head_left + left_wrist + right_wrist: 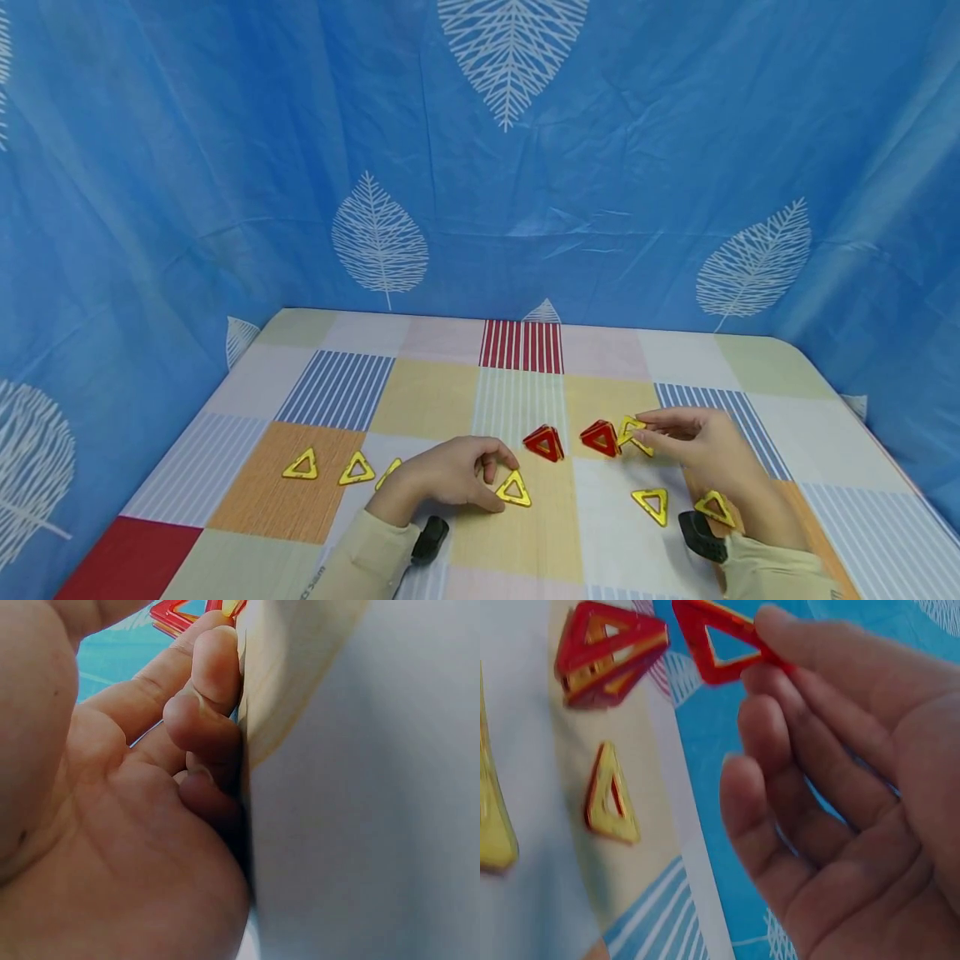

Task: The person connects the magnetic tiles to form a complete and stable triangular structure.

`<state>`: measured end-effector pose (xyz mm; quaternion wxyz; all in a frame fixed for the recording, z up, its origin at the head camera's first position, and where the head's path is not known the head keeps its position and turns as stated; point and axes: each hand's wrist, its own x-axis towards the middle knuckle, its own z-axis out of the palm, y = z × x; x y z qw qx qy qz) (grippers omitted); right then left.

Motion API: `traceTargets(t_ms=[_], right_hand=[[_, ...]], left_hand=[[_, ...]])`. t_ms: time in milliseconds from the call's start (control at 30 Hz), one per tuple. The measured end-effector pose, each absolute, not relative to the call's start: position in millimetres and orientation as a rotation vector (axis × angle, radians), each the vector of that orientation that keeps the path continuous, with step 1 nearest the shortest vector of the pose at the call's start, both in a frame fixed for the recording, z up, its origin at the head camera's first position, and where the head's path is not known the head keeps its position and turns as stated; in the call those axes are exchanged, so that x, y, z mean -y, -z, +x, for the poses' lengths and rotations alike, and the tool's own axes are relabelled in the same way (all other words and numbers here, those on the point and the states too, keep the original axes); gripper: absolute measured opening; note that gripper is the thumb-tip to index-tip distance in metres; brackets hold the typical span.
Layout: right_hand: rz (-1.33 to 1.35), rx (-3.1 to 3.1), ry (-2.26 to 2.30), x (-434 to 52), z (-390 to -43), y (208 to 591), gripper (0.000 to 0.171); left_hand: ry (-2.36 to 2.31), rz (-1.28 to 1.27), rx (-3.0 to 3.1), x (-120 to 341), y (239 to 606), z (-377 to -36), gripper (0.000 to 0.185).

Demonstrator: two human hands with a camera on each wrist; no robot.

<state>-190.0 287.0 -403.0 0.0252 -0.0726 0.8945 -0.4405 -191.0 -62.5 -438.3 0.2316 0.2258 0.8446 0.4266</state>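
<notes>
My left hand rests low over the table, its thumb and index finger at two corners of a yellow triangle tile. The left wrist view shows its other fingers curled against the cloth. My right hand pinches a triangle tile by one corner; it looks red in the right wrist view and yellow from the head. Beside it on the cloth lies another yellow triangle tile. Two small red pyramids, one left and one right, stand between the hands.
Three yellow triangle tiles lie to the left, among them a leftmost tile and a middle tile. Near the right forearm lie two more, an inner tile and an outer tile. A blue curtain hangs behind the table.
</notes>
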Motion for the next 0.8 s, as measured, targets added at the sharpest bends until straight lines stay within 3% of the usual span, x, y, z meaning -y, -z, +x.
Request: traceTargets(t_ms=[400, 800], right_hand=[[-0.653, -2.537, 1.492, -251.6, -191.6, 407.8, 0.022], [-0.804, -2.379, 1.414, -218.9, -192.0, 419.4, 0.018]], left_hand=[[-1.179, 0.667, -2.311, 65.8, 435.8, -190.4, 0.035], [-1.147, 0.631, -2.353, 61.4, 438.4, -191.5, 0.036]])
